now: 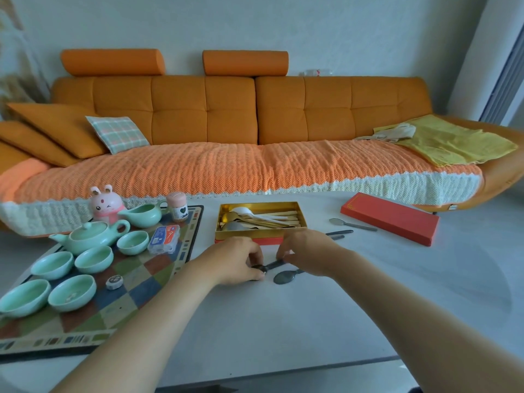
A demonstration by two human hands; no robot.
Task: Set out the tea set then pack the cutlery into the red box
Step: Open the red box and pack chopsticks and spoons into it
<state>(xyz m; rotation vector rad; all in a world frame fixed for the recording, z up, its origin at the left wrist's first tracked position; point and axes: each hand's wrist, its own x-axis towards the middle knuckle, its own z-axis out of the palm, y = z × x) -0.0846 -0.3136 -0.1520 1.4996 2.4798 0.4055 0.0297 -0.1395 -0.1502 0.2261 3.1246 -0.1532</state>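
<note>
1. Tea set (88, 236), lower left: pale green glazed ceramic, glossy.
2. Mat (158, 273) beneath it: chequered print, matt.
3. Red box (218, 222), centre: gold lining, glossy.
4. Lid (390, 218), right: red card, matt.
5. Spoon (273, 265), centre: dark grey metal, dull sheen.
6. Table (283, 321): pale grey, smooth, matt.
7. Sofa throw (226, 168), middle: orange knitted cloth, coarse.

wall (255, 24) pale, plain | orange sofa (226, 109) with knitted cover | grey-white table (368, 302) | window frame (506, 80) right, daylight

Open red box (246, 234) holds gold cutlery (263, 219), dark spoon (272, 265) just before it.
</note>
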